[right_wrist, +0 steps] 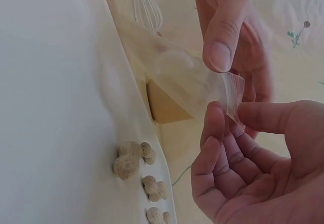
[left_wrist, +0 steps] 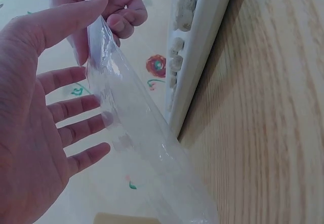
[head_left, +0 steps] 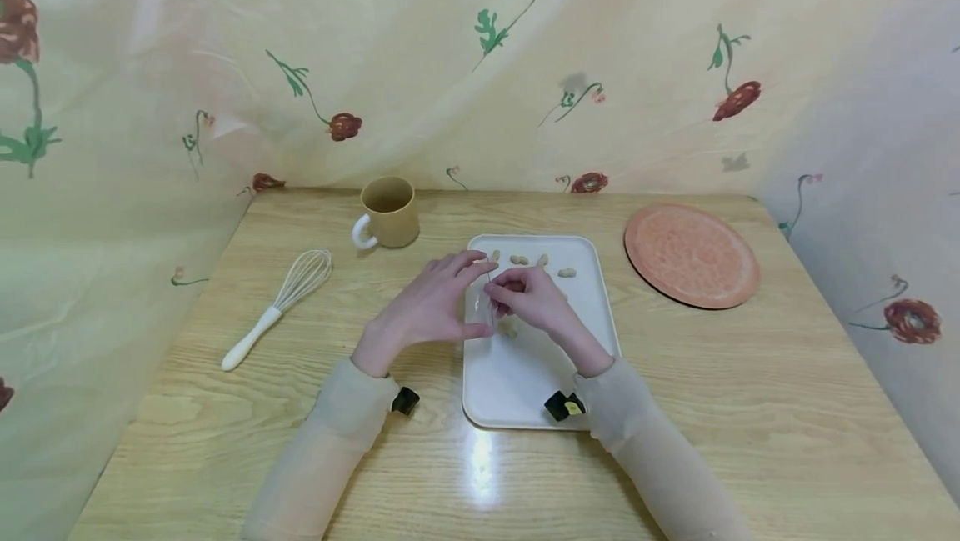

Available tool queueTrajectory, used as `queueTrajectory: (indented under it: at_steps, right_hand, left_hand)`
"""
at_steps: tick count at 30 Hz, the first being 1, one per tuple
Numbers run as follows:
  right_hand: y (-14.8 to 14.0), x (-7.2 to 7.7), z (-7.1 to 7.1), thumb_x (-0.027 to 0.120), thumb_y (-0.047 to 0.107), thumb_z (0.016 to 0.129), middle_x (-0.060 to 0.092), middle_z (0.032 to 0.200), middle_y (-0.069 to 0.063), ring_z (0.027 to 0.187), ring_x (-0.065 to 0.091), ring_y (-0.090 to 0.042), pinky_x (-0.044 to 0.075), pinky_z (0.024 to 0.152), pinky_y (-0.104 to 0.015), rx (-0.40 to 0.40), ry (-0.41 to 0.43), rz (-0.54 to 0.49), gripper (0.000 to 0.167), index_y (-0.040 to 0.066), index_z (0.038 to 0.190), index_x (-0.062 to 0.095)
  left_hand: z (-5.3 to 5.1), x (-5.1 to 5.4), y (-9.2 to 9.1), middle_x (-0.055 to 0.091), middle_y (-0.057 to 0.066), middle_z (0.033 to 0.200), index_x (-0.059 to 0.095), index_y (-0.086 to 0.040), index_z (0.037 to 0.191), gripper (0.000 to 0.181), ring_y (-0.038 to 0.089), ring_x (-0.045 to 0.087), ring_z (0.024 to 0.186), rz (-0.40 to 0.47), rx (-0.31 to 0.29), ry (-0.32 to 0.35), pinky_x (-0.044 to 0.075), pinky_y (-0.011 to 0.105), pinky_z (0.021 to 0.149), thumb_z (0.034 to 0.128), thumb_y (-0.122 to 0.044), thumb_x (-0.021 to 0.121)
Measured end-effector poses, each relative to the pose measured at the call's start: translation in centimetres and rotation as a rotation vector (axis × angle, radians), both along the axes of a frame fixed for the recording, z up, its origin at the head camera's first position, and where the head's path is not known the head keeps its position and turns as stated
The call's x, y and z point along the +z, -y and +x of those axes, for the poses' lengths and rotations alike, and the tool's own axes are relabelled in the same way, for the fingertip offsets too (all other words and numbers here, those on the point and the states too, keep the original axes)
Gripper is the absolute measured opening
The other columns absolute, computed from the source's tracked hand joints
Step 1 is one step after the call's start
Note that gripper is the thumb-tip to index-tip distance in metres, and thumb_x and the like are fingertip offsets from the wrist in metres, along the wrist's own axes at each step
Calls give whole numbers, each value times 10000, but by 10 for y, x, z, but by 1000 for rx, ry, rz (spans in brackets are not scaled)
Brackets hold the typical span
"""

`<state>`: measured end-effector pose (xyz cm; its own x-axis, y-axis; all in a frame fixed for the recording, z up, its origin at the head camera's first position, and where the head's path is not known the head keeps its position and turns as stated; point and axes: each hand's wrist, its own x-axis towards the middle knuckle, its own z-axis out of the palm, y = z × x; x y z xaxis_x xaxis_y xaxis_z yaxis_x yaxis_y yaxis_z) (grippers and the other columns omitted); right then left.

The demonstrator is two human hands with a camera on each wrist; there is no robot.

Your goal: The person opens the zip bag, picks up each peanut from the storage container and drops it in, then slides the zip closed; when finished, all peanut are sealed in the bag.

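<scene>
A clear plastic zip bag point(left_wrist: 152, 127) hangs with its mouth upward, over the left side of a white tray point(head_left: 517, 387). My right hand point(head_left: 531, 301) pinches the rim of the bag between thumb and fingertips, best seen in the right wrist view. At the same rim is my left hand point(head_left: 427, 308), its thumb touching one corner and its fingers spread nearly straight along the bag. Several peanuts point(right_wrist: 126, 160) in their shells lie on the tray, mostly towards its far end. My hands hide part of the tray in the head view.
A white whisk point(head_left: 277, 308) lies on the wooden table at the left. Behind it stands a tan mug point(head_left: 397, 224) with a white handle. At the right is a round pinkish-orange mat point(head_left: 692, 256). Floral cloth point(head_left: 420, 66) hangs along the table's back.
</scene>
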<state>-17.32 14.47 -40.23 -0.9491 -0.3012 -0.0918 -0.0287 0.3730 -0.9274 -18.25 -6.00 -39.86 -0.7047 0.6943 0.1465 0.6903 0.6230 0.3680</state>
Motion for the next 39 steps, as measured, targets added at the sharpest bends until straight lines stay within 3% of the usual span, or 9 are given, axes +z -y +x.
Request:
queueTrajectory:
  at_steps: [5,12,18,25,29,34,39]
  right_hand:
    - [0,-2,1,628,108,978,698,758,-70,670,643,-165,571,705,-382,-11,29,-32,212,-80,1040,704]
    - [0,-3,2,640,122,974,692,733,-66,646,631,-148,539,655,-276,-14,38,-12,210,-73,1020,703]
    - [-1,-4,1,637,93,973,683,714,-53,630,622,-133,543,648,-278,-12,21,-9,178,-72,993,702]
    - [1,-3,1,623,82,981,660,702,-52,610,608,-138,557,652,-316,-17,19,-7,176,-84,965,680]
    - [3,-4,3,633,99,979,642,691,-51,605,595,-142,555,657,-345,-31,10,8,169,-59,942,680]
    - [4,-3,4,636,115,980,638,691,-53,611,584,-141,538,647,-339,-32,-8,28,163,-37,940,681]
    - [6,-2,4,630,127,987,634,701,-56,615,593,-154,512,623,-317,-31,-19,28,172,-32,942,676]
  left_hand:
    - [2,-2,-1,347,73,1548,407,-163,1513,867,276,339,1413,-12,10,-15,284,530,1119,819,-543,760]
    - [4,-1,-1,321,72,1572,374,-172,1535,897,289,331,1426,-44,12,6,267,528,1131,824,-579,740]
    - [3,3,-1,340,97,1573,383,-128,1529,822,282,321,1439,-21,31,-10,273,545,1126,893,-564,669]
    - [4,10,-1,497,86,1459,506,-108,1433,575,300,451,1348,65,178,-15,344,525,1087,972,-430,627]
    - [6,13,0,602,90,1346,586,-87,1344,437,300,562,1228,148,280,-6,445,462,1012,981,-324,640]
    - [8,13,-2,702,41,1070,683,-77,1136,231,191,653,894,327,364,71,533,338,748,974,-237,647]
    - [8,13,-4,691,36,889,693,-65,967,130,154,594,700,405,362,214,494,291,631,968,-183,641]
